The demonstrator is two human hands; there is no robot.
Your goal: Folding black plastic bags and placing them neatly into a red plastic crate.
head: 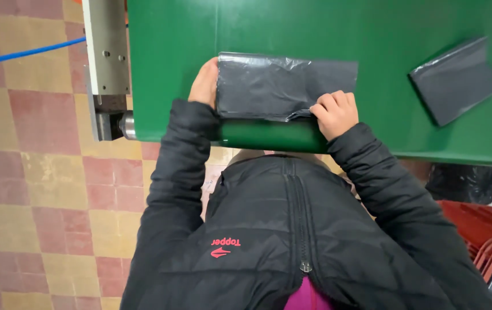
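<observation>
Furthest left, well apart from either hand, lies a tiled floor (39, 189) of red and yellow squares, crossed by a blue cable (22, 54). Next comes a grey metal bracket (107, 51) with a steel roller end (126, 125) below it, just left of the left hand's fingers.

The left hand (204, 83) lies flat against the left edge of a folded dark grey plastic bag (283, 85). Only the back of the hand and the thumb side show; the fingers seem to be tucked under or behind the bag's edge, so how far they are curled I cannot tell, though the hand is touching the bag.

The bag lies on the green belt (383, 34) between the two hands, its near edge just beyond the belt's rounded end (269, 135), which runs under both wrists. The plastic is creased, and its right lower corner is lifted.

The right hand (335, 113) is bent into a loose fist at that lower right corner, the fingers (329, 103) curled down with the knuckles up and pinching the bag's edge.

Well to the right of those fingers, a second folded dark grey bag (455, 79) lies tilted on the belt, touched by neither hand. Nearer the camera, both arms wear a black padded jacket (280, 229).
</observation>
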